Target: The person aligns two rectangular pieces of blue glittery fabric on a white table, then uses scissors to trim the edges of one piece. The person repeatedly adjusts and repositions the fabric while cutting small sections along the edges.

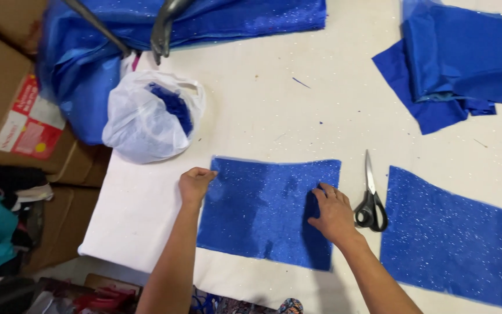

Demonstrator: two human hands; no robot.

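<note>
A rectangular piece of glittery blue fabric [268,212] lay flat on the white table [262,110], its long axis running left-right between the hands: left hand [195,183] loosely curled at its left edge, right hand [333,214] open, flat upon its right side, holding nothing.

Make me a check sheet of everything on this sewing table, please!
Surface: white table, dotted with glitter specks and thread bits.
Job's things: blue glitter fabric piece lying flat; left hand on its left edge, right hand pressing its right side.
Clutter: scissors, second glitter piece, folded blue pieces, white bag of scraps, blue fabric heap.
Grippers: bare hands, holding nothing.
Cables: nothing seen.
Surroundings: cardboard boxes.
</note>
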